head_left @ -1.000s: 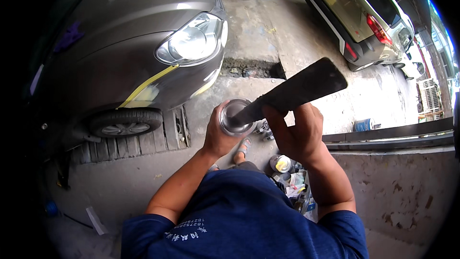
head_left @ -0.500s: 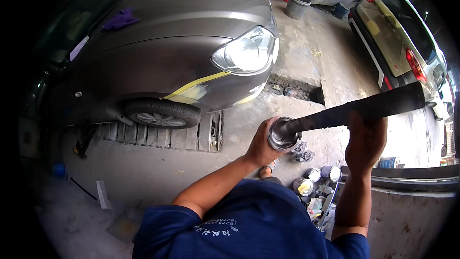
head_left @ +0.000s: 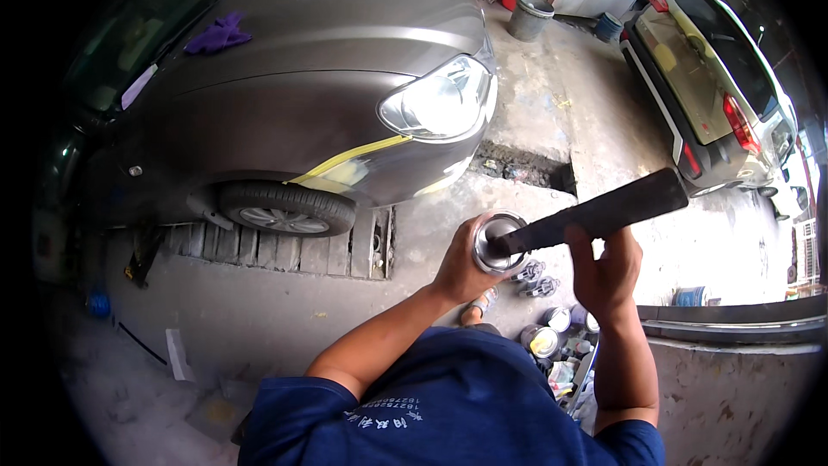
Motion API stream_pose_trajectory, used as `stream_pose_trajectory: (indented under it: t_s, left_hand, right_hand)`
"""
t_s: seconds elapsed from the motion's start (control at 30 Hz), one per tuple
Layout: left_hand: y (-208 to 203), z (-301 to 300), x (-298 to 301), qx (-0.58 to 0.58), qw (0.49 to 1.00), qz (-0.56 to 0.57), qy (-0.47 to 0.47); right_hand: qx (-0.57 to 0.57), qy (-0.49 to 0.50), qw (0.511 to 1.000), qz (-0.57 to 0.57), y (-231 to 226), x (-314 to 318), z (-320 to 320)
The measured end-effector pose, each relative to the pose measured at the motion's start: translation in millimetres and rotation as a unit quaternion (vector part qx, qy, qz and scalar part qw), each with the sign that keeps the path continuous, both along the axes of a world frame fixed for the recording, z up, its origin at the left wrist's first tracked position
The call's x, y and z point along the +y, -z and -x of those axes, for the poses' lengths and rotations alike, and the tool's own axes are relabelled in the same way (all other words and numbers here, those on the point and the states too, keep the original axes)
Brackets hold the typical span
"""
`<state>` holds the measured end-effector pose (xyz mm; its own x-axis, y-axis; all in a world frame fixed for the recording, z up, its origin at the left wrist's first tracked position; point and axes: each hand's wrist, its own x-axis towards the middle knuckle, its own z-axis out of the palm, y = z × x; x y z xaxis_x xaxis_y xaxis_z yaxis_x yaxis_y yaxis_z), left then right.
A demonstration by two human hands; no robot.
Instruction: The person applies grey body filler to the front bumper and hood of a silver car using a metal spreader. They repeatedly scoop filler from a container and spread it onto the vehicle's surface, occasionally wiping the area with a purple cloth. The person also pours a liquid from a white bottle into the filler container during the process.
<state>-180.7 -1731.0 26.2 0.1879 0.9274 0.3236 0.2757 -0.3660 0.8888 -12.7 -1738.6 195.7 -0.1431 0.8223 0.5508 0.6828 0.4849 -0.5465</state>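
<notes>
Just in front of my body, my left hand (head_left: 457,267) is wrapped round a small round metal can (head_left: 494,226), its mouth facing up. Dark grey paint shows inside. A long, flat, dark stirring stick (head_left: 614,207) slants from the can up to the right, its paint-coated lower end inside the mouth. My right hand (head_left: 608,276) grips this stick along its middle, thumb on the near side. How deep the tip reaches in the paint is hidden.
A dark grey car (head_left: 310,112) with yellow masking tape (head_left: 354,154) fills the left. Several paint tins (head_left: 542,341) stand by my feet. A floor grate (head_left: 259,250) lies under the front wheel, and an open pit (head_left: 526,168) ahead. Another car (head_left: 711,78) stands at right.
My right hand has moved left and slightly down, bringing the stick further left and deeper into the can. My left hand has shifted slightly left with the can.
</notes>
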Motion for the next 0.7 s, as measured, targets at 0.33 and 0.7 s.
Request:
stream_pose_trajectory:
  t_s: [0.33,0.7]
  left_hand:
    - [-5.6,2.9,-0.4,-0.058,0.998,0.001,0.003]
    - [0.5,2.5,-2.8,-0.029,1.0,0.005,0.006]
  right_hand:
    - [0.018,-0.009,1.0,-0.005,4.9,1.0,3.3]
    - [0.076,0.002,0.997,-0.006,-1.1,6.5,-3.5]
